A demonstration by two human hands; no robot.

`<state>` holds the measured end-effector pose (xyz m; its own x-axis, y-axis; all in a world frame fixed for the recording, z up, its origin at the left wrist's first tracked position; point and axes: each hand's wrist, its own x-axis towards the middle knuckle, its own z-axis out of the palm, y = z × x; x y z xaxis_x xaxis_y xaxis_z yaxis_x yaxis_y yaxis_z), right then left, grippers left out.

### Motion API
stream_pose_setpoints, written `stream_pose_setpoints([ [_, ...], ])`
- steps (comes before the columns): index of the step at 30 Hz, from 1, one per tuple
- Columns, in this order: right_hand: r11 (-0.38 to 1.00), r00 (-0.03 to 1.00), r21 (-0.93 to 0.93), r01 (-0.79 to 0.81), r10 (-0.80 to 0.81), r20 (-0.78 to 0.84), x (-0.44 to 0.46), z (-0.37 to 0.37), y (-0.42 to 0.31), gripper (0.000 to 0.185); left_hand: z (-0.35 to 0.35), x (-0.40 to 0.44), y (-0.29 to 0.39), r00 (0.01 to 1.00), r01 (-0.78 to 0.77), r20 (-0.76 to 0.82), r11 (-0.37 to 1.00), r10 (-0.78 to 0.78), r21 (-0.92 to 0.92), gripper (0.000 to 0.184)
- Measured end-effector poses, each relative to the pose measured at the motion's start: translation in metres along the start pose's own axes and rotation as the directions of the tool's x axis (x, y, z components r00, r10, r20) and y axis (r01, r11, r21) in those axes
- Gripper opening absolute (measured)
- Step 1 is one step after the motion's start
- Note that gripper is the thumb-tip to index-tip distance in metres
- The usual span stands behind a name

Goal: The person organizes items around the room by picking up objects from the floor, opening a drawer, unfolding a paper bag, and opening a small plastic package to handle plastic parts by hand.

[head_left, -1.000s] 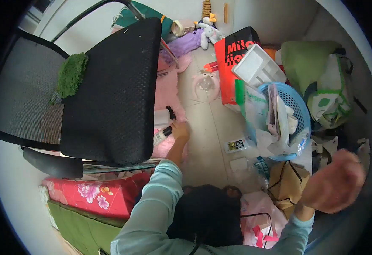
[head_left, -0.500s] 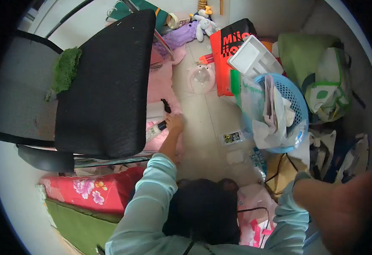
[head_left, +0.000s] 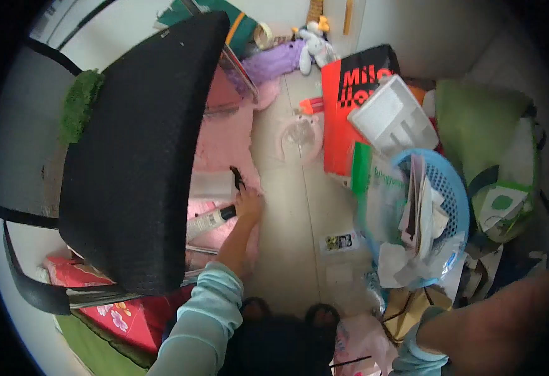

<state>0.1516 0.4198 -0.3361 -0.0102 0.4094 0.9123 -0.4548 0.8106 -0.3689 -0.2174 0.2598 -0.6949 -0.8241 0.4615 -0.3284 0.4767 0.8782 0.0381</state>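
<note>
My left hand (head_left: 248, 205) reaches down to the pink fluffy cloth (head_left: 227, 141) beside the chair. Its fingertips close on the lower end of a small black object (head_left: 236, 176), whose kind I cannot make out. Just below those fingers lies a pale bottle with a black cap (head_left: 212, 220), its left end hidden by the chair. A whitish flat box (head_left: 213, 185) rests on the cloth beside the bottle. My right hand (head_left: 506, 319) is close to the camera at lower right, smeared by motion, its fingers unclear.
A black chair (head_left: 136, 156) covers the left side. To the right stand a blue basket (head_left: 456, 188) of papers and bags, a red-black box (head_left: 340, 125), a white tray (head_left: 393, 116) and a green bag (head_left: 481, 131). A pink round item (head_left: 299, 138) lies on the floor.
The view has shifted, and both feet now show at the bottom. My left hand stays by the bottle and black object, its fingers reaching slightly further along the object. The right hand remains blurred.
</note>
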Motion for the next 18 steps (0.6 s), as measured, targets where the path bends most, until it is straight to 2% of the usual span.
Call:
stream_pose_setpoints([
  [1,1.000,1.000,-0.002,-0.015,0.015,0.006,-0.001,0.001,0.004,0.038,0.001,0.003,-0.002,0.999,-0.012,-0.040,0.999,0.010,-0.040,0.052],
  [3,0.999,0.999,-0.003,-0.036,0.036,0.031,0.001,0.001,0.009,0.037,0.005,0.006,-0.006,0.982,-0.060,-0.186,0.993,0.040,-0.099,0.054],
  [4,0.999,0.998,0.000,-0.048,0.048,0.037,0.000,0.001,0.011,0.037,0.009,0.012,-0.008,0.978,-0.079,-0.200,0.994,0.063,-0.071,0.052],
  [5,0.998,0.997,0.007,-0.062,0.062,0.037,-0.001,0.002,0.013,0.037,0.011,0.018,-0.013,0.974,-0.096,-0.212,0.995,0.086,-0.037,0.051],
  [7,0.996,0.995,0.013,-0.091,0.091,0.038,-0.001,0.003,0.016,0.036,-0.012,0.014,-0.004,0.977,-0.147,-0.116,0.961,0.178,0.232,0.042],
  [9,0.993,0.992,0.025,-0.119,0.117,0.050,0.001,0.004,0.020,0.036,0.041,0.031,-0.025,0.902,-0.153,-0.373,0.968,0.218,0.197,0.036],
  [12,0.992,0.992,0.037,-0.117,0.115,0.051,0.000,0.003,0.017,0.035,0.014,0.026,-0.010,0.910,-0.042,-0.409,0.997,0.063,0.060,0.028],
  [13,0.991,0.990,0.038,-0.126,0.124,0.061,0.001,0.003,0.015,0.035,0.011,0.024,-0.009,0.891,-0.055,-0.453,0.993,0.002,-0.105,0.025],
  [15,0.988,0.986,0.036,-0.150,0.147,0.077,0.003,0.003,0.011,0.034,0.009,0.017,-0.010,0.855,-0.083,-0.496,0.903,-0.153,-0.421,0.020],
  [18,0.987,0.985,0.041,-0.158,0.154,0.073,0.001,0.005,0.007,0.033,0.001,0.005,0.011,0.822,-0.162,-0.496,0.722,-0.278,-0.672,0.016],
])
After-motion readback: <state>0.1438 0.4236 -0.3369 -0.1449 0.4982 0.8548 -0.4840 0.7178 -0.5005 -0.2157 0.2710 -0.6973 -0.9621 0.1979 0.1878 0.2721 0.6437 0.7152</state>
